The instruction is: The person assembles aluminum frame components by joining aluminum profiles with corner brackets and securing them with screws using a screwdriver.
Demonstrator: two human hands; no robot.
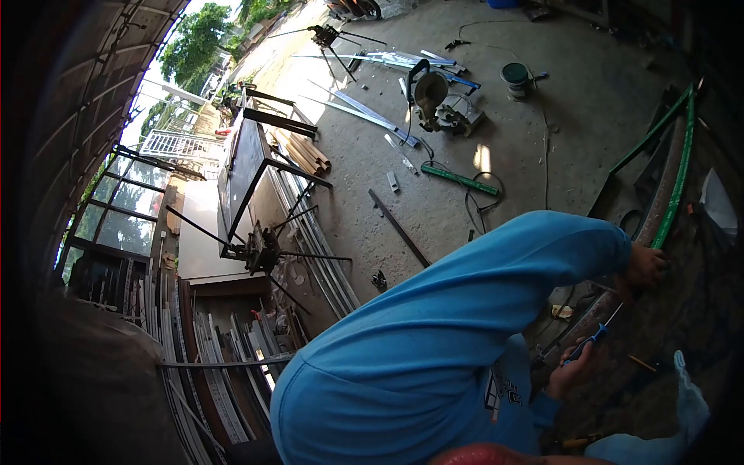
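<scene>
My left arm in a blue sleeve stretches across to the right. At its end my left hand (645, 267) has curled fingers, in shadow, close to the end of a green-wrapped bar (676, 194) and a long brownish metal bar (593, 319). What the fingers hold is hidden. Nearer my body, my right hand (570, 378) is closed around the blue handle of a screwdriver (587, 345). Its thin shaft points up and right, towards the brownish bar. A small yellowish stick (642, 363) lies on the floor right of the screwdriver.
A cut-off saw (434, 97) stands on the floor ahead, near metal strips (360, 112) and a green bucket (515, 77). A green-wrapped piece (459, 179) and a cable lie closer. Left are a metal frame (246, 167) and stacked bars (213, 387). Light-blue cloth (686, 399) is at lower right.
</scene>
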